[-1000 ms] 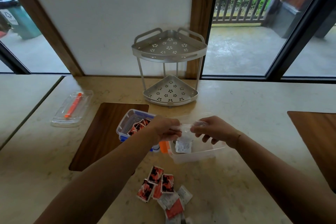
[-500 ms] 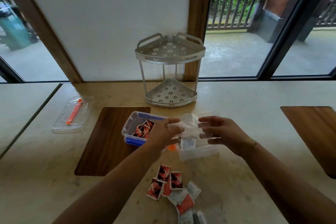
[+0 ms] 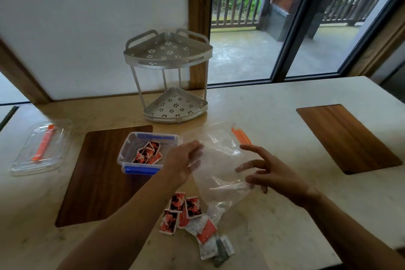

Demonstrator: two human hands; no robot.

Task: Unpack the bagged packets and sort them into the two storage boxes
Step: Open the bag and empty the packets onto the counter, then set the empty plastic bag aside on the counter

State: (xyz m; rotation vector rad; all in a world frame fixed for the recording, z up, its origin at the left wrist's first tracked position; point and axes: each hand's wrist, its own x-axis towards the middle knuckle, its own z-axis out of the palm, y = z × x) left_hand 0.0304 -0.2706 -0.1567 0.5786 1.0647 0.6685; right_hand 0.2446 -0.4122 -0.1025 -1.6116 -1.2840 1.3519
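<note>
Fingers of left hand pinch crumpled transparent bag.

Hands holding a clear bag over the counter

Left hand is gripping the bag; right hand is spreading open beside it, above loose packets.

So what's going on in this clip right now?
A person is unpacking packets at a table. Their left hand grips the edge of a clear plastic bag, which looks empty, while the right hand hovers open beside it. Some red packets lie in the blue-clipped box; a loose pile of red and white packets sits on the table, unsorted.
</note>
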